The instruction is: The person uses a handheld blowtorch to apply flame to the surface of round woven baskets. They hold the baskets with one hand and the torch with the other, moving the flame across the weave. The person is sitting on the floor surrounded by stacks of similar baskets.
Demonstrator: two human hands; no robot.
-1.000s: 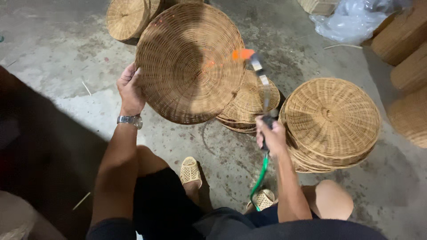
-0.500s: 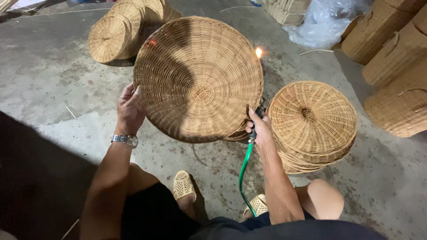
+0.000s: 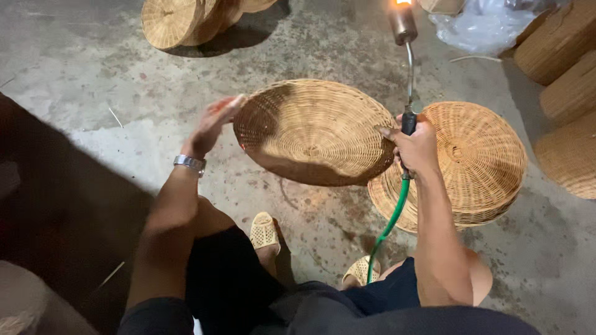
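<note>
Wicker tray (image 3: 316,130) hangs level above the floor, between both hands. Left hand (image 3: 214,124), fingers spread open, steadies its rim; right hand (image 3: 415,147) grips the torch (image 3: 406,68), flame pointing away. Good practice: keep the flame moving, off the stack (image 3: 472,161).

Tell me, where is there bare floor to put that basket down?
The widest bare concrete floor lies left of the round woven wicker tray, between the leaning trays at the top and the person's left hand. A smaller patch lies near the bottom right corner. The right side is crowded: stacked wicker trays, the right hand with a gas torch, more baskets.
</note>
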